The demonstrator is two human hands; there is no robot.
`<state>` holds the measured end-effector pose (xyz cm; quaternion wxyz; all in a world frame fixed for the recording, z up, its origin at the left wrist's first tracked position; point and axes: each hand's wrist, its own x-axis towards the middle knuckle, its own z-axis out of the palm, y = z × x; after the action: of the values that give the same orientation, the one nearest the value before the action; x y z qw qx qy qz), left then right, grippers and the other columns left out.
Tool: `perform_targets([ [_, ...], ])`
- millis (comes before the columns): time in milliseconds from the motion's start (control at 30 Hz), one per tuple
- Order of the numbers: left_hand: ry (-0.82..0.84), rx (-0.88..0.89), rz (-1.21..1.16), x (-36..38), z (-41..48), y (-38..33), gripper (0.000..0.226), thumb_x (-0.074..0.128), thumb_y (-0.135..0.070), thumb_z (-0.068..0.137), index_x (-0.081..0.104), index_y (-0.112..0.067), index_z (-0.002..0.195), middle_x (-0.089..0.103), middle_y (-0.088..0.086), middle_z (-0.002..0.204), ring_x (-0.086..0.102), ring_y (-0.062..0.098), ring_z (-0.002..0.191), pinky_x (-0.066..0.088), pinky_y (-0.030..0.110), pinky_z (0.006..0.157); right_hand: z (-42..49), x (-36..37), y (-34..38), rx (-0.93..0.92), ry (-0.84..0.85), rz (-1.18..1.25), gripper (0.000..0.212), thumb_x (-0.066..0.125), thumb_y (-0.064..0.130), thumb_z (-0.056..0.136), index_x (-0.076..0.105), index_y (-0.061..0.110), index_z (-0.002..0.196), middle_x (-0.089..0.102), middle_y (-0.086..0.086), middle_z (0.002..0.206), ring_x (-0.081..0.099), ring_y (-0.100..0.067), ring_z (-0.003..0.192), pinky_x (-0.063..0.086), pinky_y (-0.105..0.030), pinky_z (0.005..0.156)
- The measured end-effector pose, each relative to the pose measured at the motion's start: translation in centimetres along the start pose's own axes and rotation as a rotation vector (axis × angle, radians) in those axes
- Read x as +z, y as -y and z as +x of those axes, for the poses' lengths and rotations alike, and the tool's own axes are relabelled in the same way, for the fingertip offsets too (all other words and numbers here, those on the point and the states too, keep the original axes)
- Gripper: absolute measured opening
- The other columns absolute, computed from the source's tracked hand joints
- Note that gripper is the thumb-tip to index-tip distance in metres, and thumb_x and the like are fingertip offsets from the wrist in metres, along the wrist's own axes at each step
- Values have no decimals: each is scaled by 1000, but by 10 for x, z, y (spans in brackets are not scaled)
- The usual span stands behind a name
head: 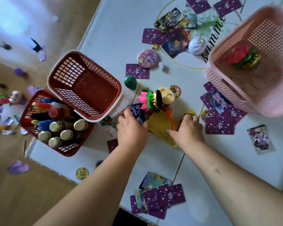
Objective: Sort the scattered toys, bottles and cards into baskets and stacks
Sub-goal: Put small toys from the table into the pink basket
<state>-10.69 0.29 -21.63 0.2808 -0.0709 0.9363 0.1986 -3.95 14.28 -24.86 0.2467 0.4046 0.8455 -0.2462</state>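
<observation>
My left hand (131,128) grips a dark blue packet (137,112) at the middle of the white mat. My right hand (187,128) rests with curled fingers on a yellow toy (160,123) beside an orange piece; whether it grips the toy is unclear. Just beyond lie a pink lotus toy (147,99) and a yellow round toy (166,95). One red basket (55,128) holds several bottles. The other red basket (83,84) holds nothing. A pink basket (252,62) at right contains a red lotus toy (242,55). Purple cards (162,199) lie scattered.
A green egg (130,82), a round badge (147,58) and a white ball (197,45) lie on the mat (114,30). More cards spread at the top (153,36) and right (219,124). Toys and paper scraps litter the wooden floor (39,185) at left.
</observation>
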Motion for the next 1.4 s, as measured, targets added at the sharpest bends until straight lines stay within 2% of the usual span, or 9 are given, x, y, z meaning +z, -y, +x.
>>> perform_targets([
  [133,29,2,47,9,12,-2,83,66,-38,87,16,-18,150,40,18,141,40,41,128,39,47,101,0,-25,-20,-51,79,104,35,72,30,80,55,15,107,62,-1,91,62,-29,93,41,-25,67],
  [233,3,-60,-50,9,6,-7,86,66,-35,83,16,-19,150,41,17,138,40,40,127,39,48,100,-12,-54,-30,-137,-75,270,17,68,19,81,53,15,89,58,4,71,58,-21,66,37,-20,53],
  [467,-66,133,-549,7,-63,-61,78,60,-33,76,27,-25,145,46,0,137,47,20,126,40,45,108,-18,-138,-54,-169,-786,672,27,68,25,81,54,13,100,66,-3,91,66,-25,82,52,-39,80],
  [700,246,373,-684,15,-70,-190,56,61,-42,74,48,-28,126,67,-7,104,69,17,93,56,43,85,37,-181,-96,221,-669,776,57,73,52,69,54,17,110,64,2,101,65,-22,94,52,-35,88],
  [900,118,437,-291,29,-54,-190,51,56,-31,92,41,-23,140,40,6,145,36,26,133,32,42,112,18,-171,-98,69,-674,627,54,67,32,82,49,14,129,52,-10,130,54,-21,109,43,-27,89],
  [1033,-43,220,244,18,-12,-110,65,57,-25,88,26,-30,145,6,7,161,-1,30,148,5,53,119,2,-142,-80,-357,-881,332,32,60,9,83,59,0,113,55,-23,119,48,-35,113,37,-28,103],
  [1167,64,71,454,1,8,-46,78,60,-36,89,12,-31,151,-4,4,162,-7,33,148,10,57,116,1,-95,-34,-667,-490,279,27,64,8,83,63,5,110,56,-15,113,56,-31,103,44,-36,96],
  [1267,3,161,497,-7,7,-28,73,50,-45,93,11,-28,152,1,8,161,3,33,146,16,48,115,12,-62,6,-608,-175,101,48,70,18,82,57,11,128,50,-13,131,45,-34,122,30,-33,106],
  [1400,-30,219,539,-11,4,-15,67,48,-31,94,14,-20,151,10,20,156,19,37,137,21,39,112,39,-38,46,-585,-65,-171,70,67,37,86,33,25,146,26,-4,153,24,-31,137,23,-37,114],
])
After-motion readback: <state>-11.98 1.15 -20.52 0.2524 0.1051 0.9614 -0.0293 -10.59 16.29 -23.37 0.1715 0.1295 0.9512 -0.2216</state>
